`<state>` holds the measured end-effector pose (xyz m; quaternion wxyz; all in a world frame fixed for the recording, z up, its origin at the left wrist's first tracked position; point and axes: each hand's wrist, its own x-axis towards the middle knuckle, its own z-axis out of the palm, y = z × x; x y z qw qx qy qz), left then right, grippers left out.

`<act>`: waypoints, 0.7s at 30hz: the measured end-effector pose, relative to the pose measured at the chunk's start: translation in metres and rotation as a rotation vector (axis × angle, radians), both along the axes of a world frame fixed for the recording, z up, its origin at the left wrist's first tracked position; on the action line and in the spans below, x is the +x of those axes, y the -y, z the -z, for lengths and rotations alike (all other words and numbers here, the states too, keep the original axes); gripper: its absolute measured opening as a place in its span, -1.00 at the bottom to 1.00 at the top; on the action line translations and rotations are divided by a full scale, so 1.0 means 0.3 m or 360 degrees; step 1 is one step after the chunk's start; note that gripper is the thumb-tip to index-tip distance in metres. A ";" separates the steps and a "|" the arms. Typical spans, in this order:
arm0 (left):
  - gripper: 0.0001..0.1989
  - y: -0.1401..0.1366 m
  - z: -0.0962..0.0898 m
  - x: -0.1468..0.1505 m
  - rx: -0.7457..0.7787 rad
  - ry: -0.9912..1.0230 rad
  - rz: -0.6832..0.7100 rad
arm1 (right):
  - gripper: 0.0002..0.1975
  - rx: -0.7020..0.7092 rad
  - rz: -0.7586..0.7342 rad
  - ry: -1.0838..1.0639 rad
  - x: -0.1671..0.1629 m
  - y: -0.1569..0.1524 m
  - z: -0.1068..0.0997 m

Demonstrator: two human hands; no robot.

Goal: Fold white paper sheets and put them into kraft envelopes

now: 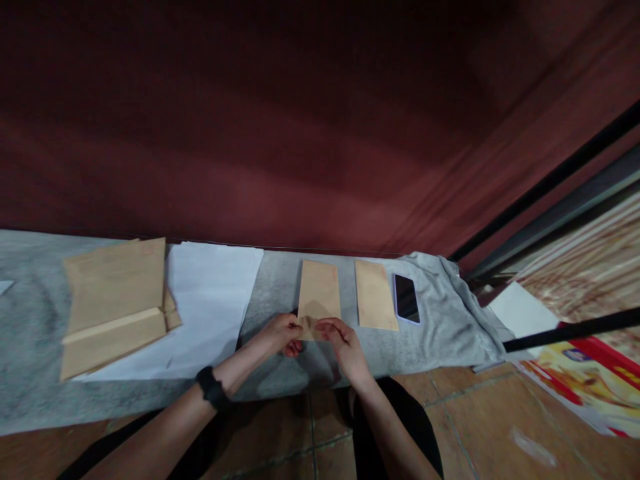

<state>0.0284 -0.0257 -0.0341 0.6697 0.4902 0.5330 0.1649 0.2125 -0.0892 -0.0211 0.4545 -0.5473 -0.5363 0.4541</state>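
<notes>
A small brown envelope [319,287] lies in front of me on the grey cloth, its near end between my two hands. My left hand [283,333] pinches the envelope's near left corner. With fingers curled, my right hand [343,337] is at its near right edge, thumb and fingertips on the paper. Another brown envelope [376,293] lies flat a little to the right, apart from my hands. On the left, several larger brown envelopes [117,287] rest partly over a stack of white paper [215,293].
A phone [407,298] with a dark screen lies right of the second envelope. Grey cloth [445,327] covers the bench, bunched at its right end. A dark red wall [280,200] rises behind. Black bars [575,330] and a colourful box [585,380] stand at right.
</notes>
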 end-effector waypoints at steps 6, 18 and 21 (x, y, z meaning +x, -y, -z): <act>-0.77 0.030 0.004 -0.001 0.0266 -0.0096 -0.0066 | -0.54 0.0375 -0.0343 0.0911 -0.014 -0.019 0.035; -0.68 0.131 0.003 0.036 0.1550 -0.0899 0.0325 | -0.45 0.0357 -0.0594 0.1454 -0.031 -0.185 0.056; -0.61 0.154 0.041 0.047 0.1803 -0.0950 0.0513 | -0.47 0.0413 -0.0594 0.1534 -0.036 -0.258 0.069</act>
